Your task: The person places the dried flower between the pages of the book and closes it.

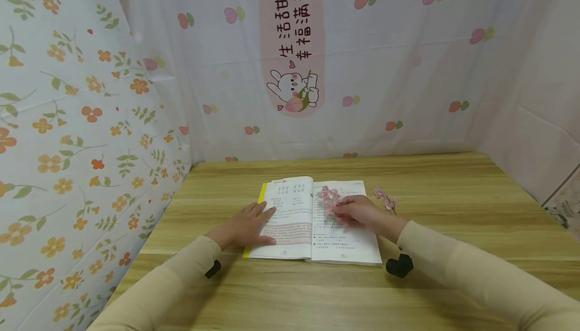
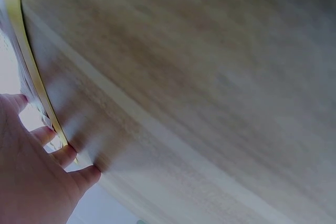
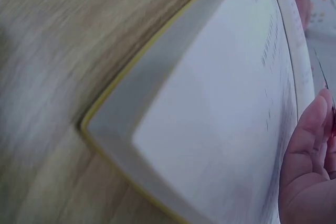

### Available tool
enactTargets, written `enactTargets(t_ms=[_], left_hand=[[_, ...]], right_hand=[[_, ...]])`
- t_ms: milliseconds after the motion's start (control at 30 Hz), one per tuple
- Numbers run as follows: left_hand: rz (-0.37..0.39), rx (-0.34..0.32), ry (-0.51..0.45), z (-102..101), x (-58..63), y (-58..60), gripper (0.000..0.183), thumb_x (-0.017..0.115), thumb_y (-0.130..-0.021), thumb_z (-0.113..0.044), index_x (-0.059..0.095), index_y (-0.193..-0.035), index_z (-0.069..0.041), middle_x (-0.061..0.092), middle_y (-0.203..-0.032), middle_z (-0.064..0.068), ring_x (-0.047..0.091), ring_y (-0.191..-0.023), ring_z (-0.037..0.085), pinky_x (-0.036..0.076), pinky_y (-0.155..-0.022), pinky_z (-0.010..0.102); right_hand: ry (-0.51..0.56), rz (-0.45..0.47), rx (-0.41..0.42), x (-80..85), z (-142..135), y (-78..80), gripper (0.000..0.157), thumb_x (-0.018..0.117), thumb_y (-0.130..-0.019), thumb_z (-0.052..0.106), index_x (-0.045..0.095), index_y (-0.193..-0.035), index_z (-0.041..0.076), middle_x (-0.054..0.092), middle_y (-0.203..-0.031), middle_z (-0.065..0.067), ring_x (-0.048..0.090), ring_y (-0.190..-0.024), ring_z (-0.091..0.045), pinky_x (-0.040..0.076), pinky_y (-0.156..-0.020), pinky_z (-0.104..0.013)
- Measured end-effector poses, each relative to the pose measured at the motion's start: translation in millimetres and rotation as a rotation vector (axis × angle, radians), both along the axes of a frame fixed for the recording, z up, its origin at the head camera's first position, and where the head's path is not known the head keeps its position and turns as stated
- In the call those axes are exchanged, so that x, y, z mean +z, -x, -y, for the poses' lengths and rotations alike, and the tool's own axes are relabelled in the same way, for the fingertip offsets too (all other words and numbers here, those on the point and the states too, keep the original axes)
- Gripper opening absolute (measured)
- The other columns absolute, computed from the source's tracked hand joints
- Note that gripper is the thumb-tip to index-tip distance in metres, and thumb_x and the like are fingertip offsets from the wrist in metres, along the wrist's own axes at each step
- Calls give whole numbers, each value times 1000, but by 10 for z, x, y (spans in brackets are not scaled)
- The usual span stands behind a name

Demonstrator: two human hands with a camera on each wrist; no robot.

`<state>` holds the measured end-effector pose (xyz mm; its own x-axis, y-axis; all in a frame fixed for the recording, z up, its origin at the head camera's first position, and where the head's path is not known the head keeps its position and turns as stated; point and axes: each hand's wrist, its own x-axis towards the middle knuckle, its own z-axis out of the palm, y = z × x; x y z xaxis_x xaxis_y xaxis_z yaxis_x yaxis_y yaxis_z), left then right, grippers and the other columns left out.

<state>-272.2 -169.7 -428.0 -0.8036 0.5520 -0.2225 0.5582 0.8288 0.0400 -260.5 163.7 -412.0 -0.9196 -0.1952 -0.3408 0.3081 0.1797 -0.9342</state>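
An open book (image 1: 290, 238) with a yellow cover edge lies on the wooden table. Across its left page and outer edge rests my left hand (image 1: 248, 224), fingers spread; the left wrist view shows the fingertips (image 2: 65, 153) at the yellow edge. Over the right page, my right hand (image 1: 362, 213) pinches a sprig of pink flowers (image 1: 330, 197) between thumb and fingers. In the right wrist view, the right hand (image 3: 310, 166) is at the right border beside the book's page (image 3: 220, 93), with a thin dark stem showing above the fingertips.
Another pink flower sprig (image 1: 387, 201) lies on the table (image 1: 453, 195) just right of the book, partly behind the right hand. A printed white curtain (image 1: 385, 69) hangs along the table's back edge, and a flowered one (image 1: 77, 170) borders the left side.
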Motion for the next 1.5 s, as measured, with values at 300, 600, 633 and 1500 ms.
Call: enactTargets(t_ms=[300, 600, 633, 1500], left_hand=[[-11, -13, -28, -1, -18, 6, 96, 49, -83, -75, 23, -156, -19, 19, -158, 17, 20, -142, 39, 20, -111, 53], [-15, -10, -14, 2, -45, 13, 97, 48, -83, -77, 21, -157, -20, 17, -159, 15, 18, -143, 37, 19, -112, 53], [-16, -11, -12, 3, -48, 15, 97, 48, -83, -77, 20, -157, -20, 17, -159, 15, 18, -143, 37, 19, -112, 53], [-23, -3, -9, -1, -33, 6, 95, 50, -83, -74, 22, -156, -20, 19, -159, 15, 20, -142, 37, 21, -111, 53]], right_hand=[[-32, 13, -45, -90, 212, -17, 16, 64, -93, 9, 57, -104, -2, 68, -74, -7, 67, -63, -12, 53, -55, -25], [-65, 12, -50, -113, 280, -45, 19, 63, -93, 8, 58, -106, -4, 69, -74, -9, 68, -63, -14, 54, -55, -26], [-67, 12, -52, -115, 281, -43, 19, 64, -93, 9, 58, -106, -5, 69, -74, -9, 68, -63, -14, 54, -55, -26], [-254, -61, 107, 127, 79, -62, 30, 65, -94, 14, 63, -113, -9, 71, -87, -12, 69, -74, -20, 56, -63, -33]])
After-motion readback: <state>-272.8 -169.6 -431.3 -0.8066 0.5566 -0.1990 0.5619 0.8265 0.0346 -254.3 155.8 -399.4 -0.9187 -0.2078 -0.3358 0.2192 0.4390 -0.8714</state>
